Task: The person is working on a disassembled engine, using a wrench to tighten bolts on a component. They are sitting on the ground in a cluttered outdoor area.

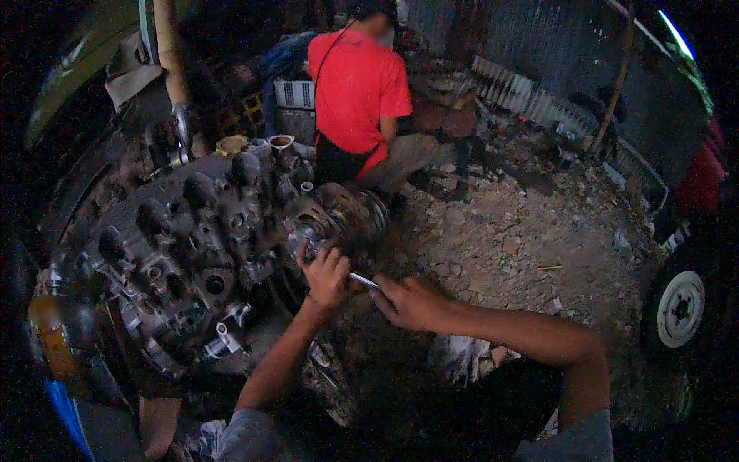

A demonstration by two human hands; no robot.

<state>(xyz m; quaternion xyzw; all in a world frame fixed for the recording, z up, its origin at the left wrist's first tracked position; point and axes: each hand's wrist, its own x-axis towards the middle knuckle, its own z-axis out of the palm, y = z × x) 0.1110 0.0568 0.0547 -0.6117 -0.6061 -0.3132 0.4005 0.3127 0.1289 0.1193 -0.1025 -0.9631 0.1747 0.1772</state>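
Note:
A large, greasy engine [173, 246] fills the left of the head view, with a round pulley [373, 215] at its right end. My left hand [325, 276] is at that end, just below the pulley, its fingers curled against metal parts. What the left fingertips grip is hidden. My right hand [412, 302] is closed around one end of a slim, silver, bar-like tool [364, 281]. The tool's other end points toward my left hand and disappears beside it, so its head cannot be seen.
Another person in a red shirt [358, 92] is beyond the engine, facing away. Rubble [500, 239] covers the ground to the right. A tyre with a pale wheel rim [680, 309] stands at far right. A thick pole [171, 54] rises behind the engine.

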